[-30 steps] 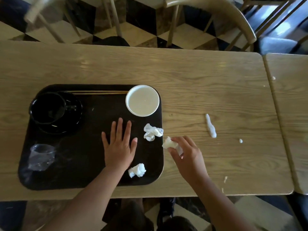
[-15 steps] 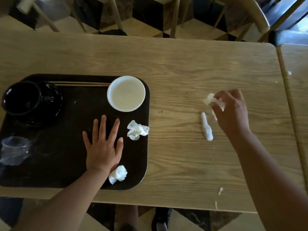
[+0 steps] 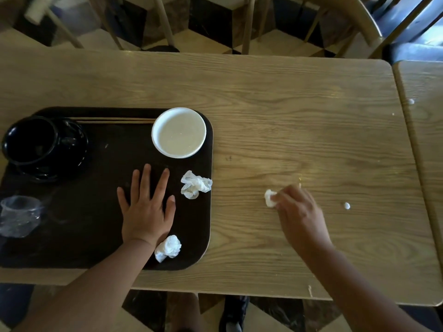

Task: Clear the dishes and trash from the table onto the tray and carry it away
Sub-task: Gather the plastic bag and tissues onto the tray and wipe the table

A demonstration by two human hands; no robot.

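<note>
A dark tray [image 3: 96, 248] lies on the left of the wooden table [image 3: 299, 116]. On it stand a black cup on a black saucer [image 3: 43, 144], a white bowl [image 3: 179, 132], wooden chopsticks [image 3: 115, 120], a crushed clear plastic cup [image 3: 18, 215] and two crumpled tissues [image 3: 195, 184] [image 3: 167, 248]. My left hand [image 3: 146, 209] rests flat on the tray, fingers spread. My right hand [image 3: 299, 212] presses a white tissue wad [image 3: 269, 198] against the tabletop right of the tray.
A small white drop [image 3: 346, 206] sits on the table right of my right hand. Tiny white specks lie near the seam with the adjoining table [image 3: 426, 116]. Wooden chairs [image 3: 354, 17] stand beyond the far edge. My shoe [image 3: 233, 317] shows below the near edge.
My right hand carried the tissue from the tray's edge out to the elongated white smear, then swept down and left over it. The smear is gone from the tabletop. My left hand stayed put.
</note>
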